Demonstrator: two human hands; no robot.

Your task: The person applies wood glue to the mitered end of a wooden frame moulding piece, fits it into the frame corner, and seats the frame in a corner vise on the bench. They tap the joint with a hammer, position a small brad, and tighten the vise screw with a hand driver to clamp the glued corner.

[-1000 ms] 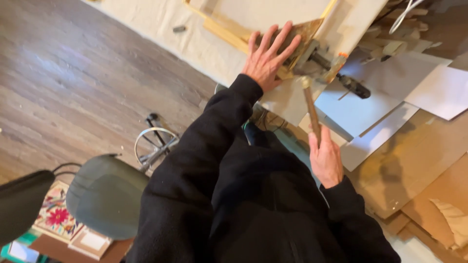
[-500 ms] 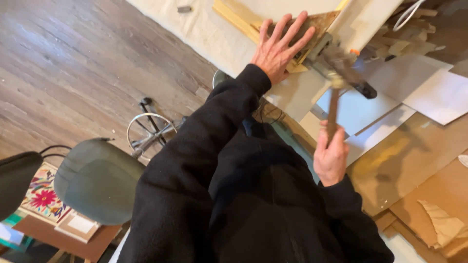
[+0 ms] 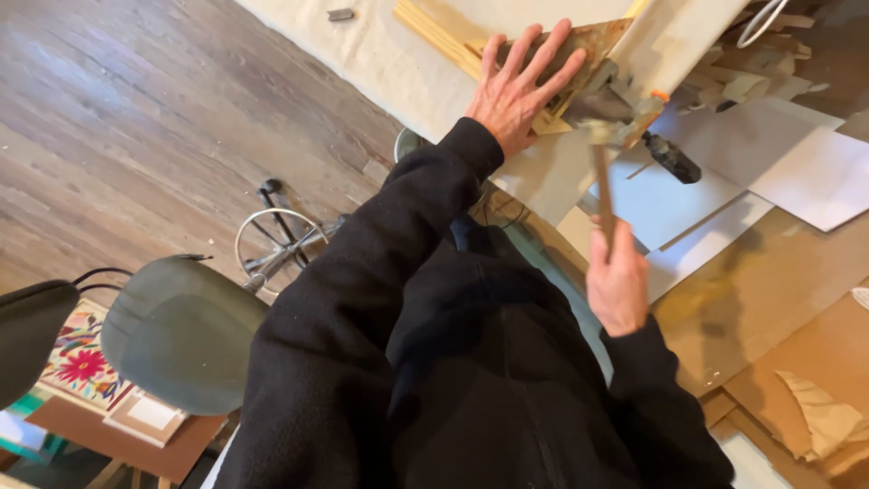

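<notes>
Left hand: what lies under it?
The left hand lies flat on a brown triangular board over pale wooden strips. What is directly beneath the palm is covered.

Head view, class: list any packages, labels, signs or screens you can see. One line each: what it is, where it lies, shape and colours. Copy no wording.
No packages, labels, signs or screens show.
Nearest in kind:
Flower picture: lower left, beside the grey chair; flat rectangle, pink flower on a pale ground.
White sheets: right of the hammer in the right hand; plain rectangles.
Left hand: flat on a brown board.
</notes>
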